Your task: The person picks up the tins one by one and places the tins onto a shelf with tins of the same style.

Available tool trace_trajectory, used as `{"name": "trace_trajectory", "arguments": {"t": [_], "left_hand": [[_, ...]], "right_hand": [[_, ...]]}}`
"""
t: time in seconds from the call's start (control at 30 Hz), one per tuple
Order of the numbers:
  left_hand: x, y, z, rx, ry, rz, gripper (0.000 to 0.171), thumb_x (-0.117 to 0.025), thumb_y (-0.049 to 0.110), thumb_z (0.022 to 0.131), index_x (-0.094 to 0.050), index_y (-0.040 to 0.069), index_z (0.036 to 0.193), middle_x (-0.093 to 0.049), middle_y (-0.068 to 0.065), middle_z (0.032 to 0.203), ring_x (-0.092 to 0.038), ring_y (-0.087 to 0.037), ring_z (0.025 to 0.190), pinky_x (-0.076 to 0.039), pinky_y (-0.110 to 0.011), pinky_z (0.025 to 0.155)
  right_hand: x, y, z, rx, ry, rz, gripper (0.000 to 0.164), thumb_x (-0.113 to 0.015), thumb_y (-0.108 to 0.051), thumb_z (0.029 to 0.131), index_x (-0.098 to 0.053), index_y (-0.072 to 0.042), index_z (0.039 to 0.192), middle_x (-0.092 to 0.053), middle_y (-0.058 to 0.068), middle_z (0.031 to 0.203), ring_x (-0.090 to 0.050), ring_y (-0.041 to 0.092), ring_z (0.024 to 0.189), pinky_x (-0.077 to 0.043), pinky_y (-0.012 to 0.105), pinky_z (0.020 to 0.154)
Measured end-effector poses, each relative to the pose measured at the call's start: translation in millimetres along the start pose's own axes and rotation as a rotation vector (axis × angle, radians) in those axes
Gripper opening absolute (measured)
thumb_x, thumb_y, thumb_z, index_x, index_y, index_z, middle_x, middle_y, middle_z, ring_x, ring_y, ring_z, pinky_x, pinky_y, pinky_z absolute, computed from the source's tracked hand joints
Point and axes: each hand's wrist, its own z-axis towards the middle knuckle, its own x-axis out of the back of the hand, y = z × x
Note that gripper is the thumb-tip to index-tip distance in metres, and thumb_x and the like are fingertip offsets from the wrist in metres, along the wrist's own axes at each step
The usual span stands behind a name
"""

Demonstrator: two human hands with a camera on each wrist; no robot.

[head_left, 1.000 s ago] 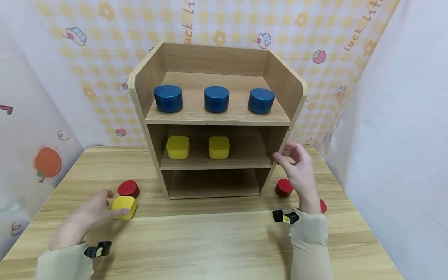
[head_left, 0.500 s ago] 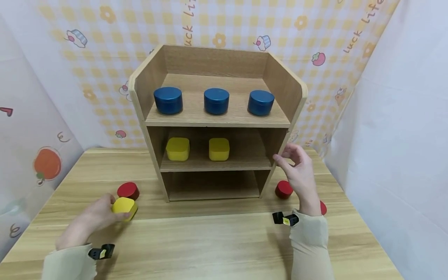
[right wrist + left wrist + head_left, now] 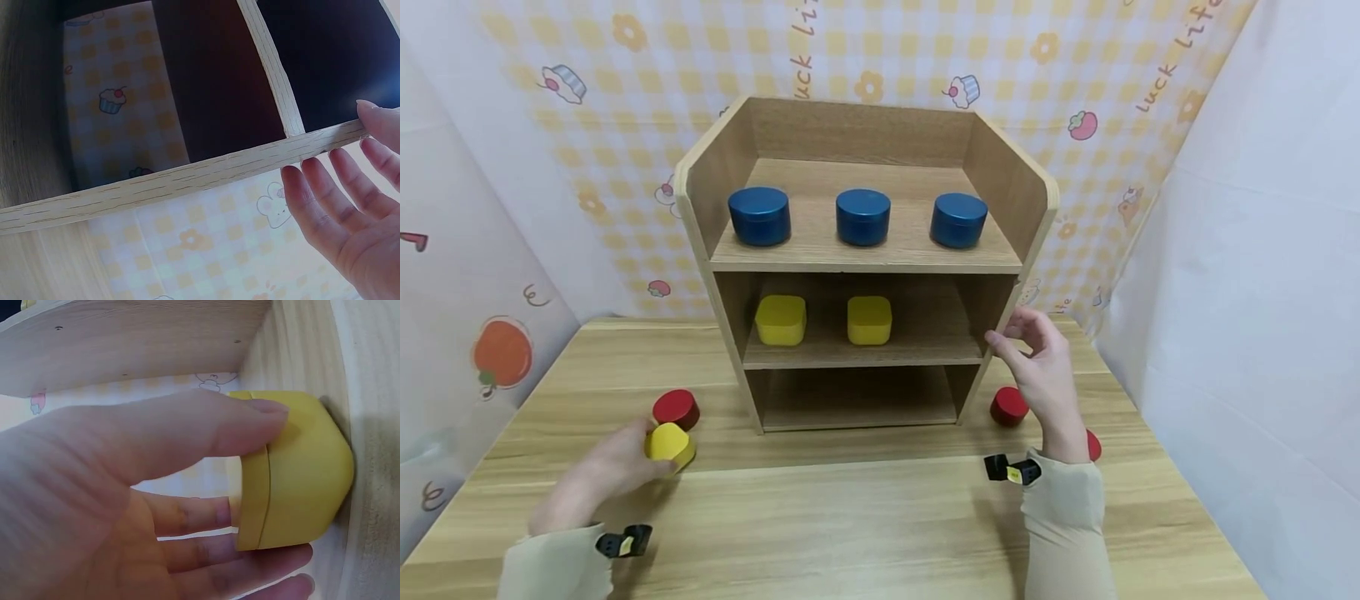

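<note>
With the thumb on one side and fingers on the other, my left hand pinches a yellow square tin with rounded corners; the left wrist view shows its lid seam. The tin is at the table surface, just in front of a red round tin. My right hand holds the right side panel of the wooden shelf, its thumb at the front edge and its fingertips on the outer side, as the right wrist view shows along the panel edge.
Blue round tins line the top shelf. Two yellow tins stand on the middle shelf, at its left and centre. Another red tin is right of the shelf, and one more is partly hidden behind the right wrist.
My left hand has moved slightly to the right and its fingers have closed around the yellow tin, which has turned a little. The right hand stays on the shelf panel.
</note>
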Motion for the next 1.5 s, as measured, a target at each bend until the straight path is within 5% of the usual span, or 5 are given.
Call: {"name": "trace_trajectory", "arguments": {"t": [0.43,0.6,1.07,1.33,1.5], "left_hand": [[8.3,18.3,-10.9,-0.059,-0.014,0.011,0.080,-0.078,0.030,0.081,-0.038,-0.018,0.131,-0.054,-0.033,0.117,-0.053,-0.040,0.098,-0.044,-0.061,0.086],[12.1,34.5,-17.7,-0.089,-0.005,-0.003,0.079,-0.079,0.031,0.080,-0.040,-0.014,0.133,-0.058,-0.025,0.113,-0.054,-0.034,0.094,-0.046,-0.054,0.081],[13.6,78.0,-42.1,-0.301,0.167,-0.017,0.067,-0.080,0.041,0.079,-0.056,-0.004,0.122,-0.061,-0.007,0.103,-0.056,-0.025,0.089,-0.049,-0.045,0.076],[10.0,103.1,-47.5,-0.407,0.206,-0.084,0.056,-0.080,0.037,0.081,-0.059,0.005,0.123,-0.061,-0.002,0.108,-0.054,-0.015,0.082,-0.049,-0.034,0.070],[4.8,118.6,-46.6,-0.483,0.254,-0.066,0.061,-0.080,0.036,0.082,-0.057,0.002,0.128,-0.062,-0.012,0.121,-0.061,-0.026,0.099,-0.053,-0.045,0.082]], "right_hand": [[5.0,27.1,5.5,0.000,0.004,0.006,0.034,-0.068,0.003,0.089,-0.057,0.004,0.121,-0.063,0.009,0.101,-0.059,0.017,0.092,-0.055,0.023,0.074],[2.9,13.3,3.0,0.016,-0.004,0.010,0.034,-0.067,0.005,0.089,-0.055,0.008,0.120,-0.062,0.010,0.099,-0.059,0.018,0.091,-0.055,0.022,0.074],[5.4,32.9,5.4,0.010,0.001,0.013,0.035,-0.069,0.001,0.089,-0.057,0.002,0.122,-0.063,0.008,0.103,-0.059,0.019,0.094,-0.055,0.023,0.074],[1.7,9.4,0.7,0.013,-0.011,-0.002,0.033,-0.067,0.004,0.089,-0.055,0.008,0.119,-0.062,0.012,0.101,-0.059,0.019,0.092,-0.055,0.022,0.074],[0.3,0.3,-0.4,0.002,-0.007,0.006,0.031,-0.066,0.005,0.089,-0.055,0.010,0.117,-0.062,0.010,0.098,-0.059,0.019,0.091,-0.055,0.022,0.075]]}}
